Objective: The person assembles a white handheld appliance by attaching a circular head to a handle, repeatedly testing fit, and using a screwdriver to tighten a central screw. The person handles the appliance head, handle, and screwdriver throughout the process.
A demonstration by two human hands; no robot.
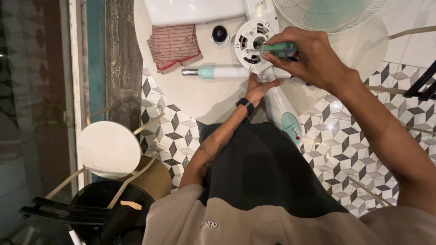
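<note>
Black shorts fill the near part of the view; just past them the left hand [262, 87] is clenched around the white fan neck [278, 97]. Further out, the right hand [309, 56] grips a green-handled screwdriver [278, 49], lying left-right, tip at the round motor housing [252, 43]. Free tabletop [200, 97] is on the left, toward the striped cloth [175, 46].

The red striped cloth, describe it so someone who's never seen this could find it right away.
Start at the round white table. Near its far left edge lies the cloth, left of a small black knob and above a white tube. It is the only soft, crumpled, striped thing there.
</note>
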